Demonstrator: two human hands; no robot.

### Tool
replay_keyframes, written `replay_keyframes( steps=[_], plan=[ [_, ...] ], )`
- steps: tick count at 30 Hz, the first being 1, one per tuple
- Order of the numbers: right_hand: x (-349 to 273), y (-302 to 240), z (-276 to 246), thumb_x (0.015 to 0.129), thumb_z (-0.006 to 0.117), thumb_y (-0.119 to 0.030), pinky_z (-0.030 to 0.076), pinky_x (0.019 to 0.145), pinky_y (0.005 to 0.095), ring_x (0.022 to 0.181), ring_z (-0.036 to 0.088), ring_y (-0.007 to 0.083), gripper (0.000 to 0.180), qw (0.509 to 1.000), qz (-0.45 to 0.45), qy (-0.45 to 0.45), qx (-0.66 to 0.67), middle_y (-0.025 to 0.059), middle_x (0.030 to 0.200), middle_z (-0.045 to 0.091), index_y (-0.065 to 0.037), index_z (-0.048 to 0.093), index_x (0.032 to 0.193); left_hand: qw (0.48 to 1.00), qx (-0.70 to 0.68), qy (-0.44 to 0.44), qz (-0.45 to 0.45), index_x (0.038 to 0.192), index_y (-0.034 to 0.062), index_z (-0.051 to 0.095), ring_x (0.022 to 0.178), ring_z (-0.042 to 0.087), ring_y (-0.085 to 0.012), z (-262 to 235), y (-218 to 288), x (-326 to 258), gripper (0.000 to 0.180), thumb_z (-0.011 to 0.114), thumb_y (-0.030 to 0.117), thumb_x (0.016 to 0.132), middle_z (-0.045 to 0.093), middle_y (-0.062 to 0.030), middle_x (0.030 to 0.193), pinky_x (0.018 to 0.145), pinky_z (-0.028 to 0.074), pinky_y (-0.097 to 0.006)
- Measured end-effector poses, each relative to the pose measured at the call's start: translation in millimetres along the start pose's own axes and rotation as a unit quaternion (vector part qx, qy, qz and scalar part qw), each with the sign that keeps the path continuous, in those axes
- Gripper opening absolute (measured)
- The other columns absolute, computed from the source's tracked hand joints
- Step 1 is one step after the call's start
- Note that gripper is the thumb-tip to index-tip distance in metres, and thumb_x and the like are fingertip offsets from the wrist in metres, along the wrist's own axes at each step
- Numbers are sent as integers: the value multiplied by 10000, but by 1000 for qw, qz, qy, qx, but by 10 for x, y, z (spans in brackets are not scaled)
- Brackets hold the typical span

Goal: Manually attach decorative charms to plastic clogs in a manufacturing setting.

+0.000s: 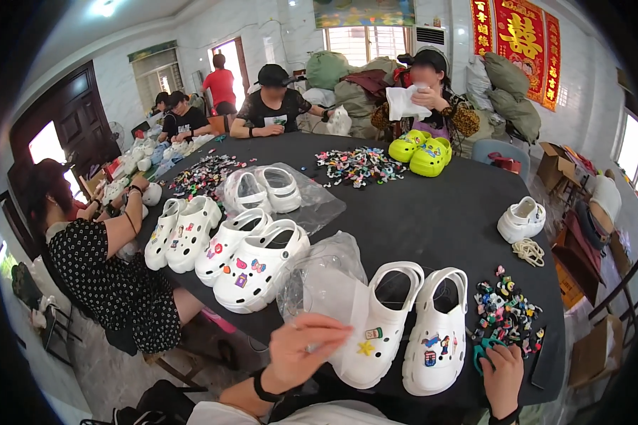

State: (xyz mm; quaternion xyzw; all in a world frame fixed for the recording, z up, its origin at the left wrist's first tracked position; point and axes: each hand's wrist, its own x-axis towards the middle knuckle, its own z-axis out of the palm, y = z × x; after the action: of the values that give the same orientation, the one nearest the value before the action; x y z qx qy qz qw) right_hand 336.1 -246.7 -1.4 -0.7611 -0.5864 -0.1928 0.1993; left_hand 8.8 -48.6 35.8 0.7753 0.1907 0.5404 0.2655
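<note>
My left hand (299,350) grips the toe of a white clog (381,322) that carries a yellow star charm and a small square charm. A second white clog (438,329) with coloured charms lies just right of it. My right hand (503,374) rests at the table's near edge, fingers curled over a teal charm (483,350), below a pile of small coloured charms (507,312). A crumpled clear plastic bag (322,273) lies behind the left clog.
The black round table (432,212) holds more white clogs (255,262), a bagged pair (266,190), yellow clogs (422,152), a single white clog (521,219), and a far charm pile (358,164). Several people sit around it. Boxes stand on the floor at right.
</note>
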Motion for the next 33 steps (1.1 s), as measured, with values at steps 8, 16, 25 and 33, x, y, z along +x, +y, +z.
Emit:
replay_keyframes(
  steps=[8, 16, 25, 33],
  plan=[
    [-304, -735, -567, 743, 806, -60, 457, 633, 255, 688, 550, 145, 405, 874, 86, -105, 466, 64, 877, 619, 4, 661, 1116, 868, -238, -429, 75, 1221, 55, 626, 1036, 655, -257, 462, 176, -181, 307, 595, 40, 915, 612, -95, 1247, 861, 543, -315],
    [-669, -659, -173, 820, 711, -69, 520, 708, 359, 808, 643, 272, 127, 849, 7, -194, 491, 107, 900, 673, -34, 711, 942, 798, -242, -511, 211, 1138, 18, 655, 1017, 672, -264, 874, 207, -130, 256, 620, 46, 886, 626, -145, 1219, 805, 577, -325],
    [-1898, 446, -320, 905, 663, -93, 494, 700, 295, 827, 617, 113, 62, 679, 368, 118, 624, 30, 895, 668, -37, 680, 925, 900, -52, -391, 187, 1119, 74, 700, 902, 661, -345, 482, 50, 13, 363, 748, 144, 766, 675, -179, 1073, 789, 534, -405],
    [-4763, 1004, 865, 893, 655, -163, 418, 527, 292, 593, 536, 136, 114, 390, 629, 590, 323, 15, 725, 584, -56, 617, 885, 917, 332, -182, 121, 1273, -21, 581, 1225, 505, -398, -202, -407, -17, 463, 653, 248, 903, 537, -247, 1328, 975, 440, -479]
  ],
)
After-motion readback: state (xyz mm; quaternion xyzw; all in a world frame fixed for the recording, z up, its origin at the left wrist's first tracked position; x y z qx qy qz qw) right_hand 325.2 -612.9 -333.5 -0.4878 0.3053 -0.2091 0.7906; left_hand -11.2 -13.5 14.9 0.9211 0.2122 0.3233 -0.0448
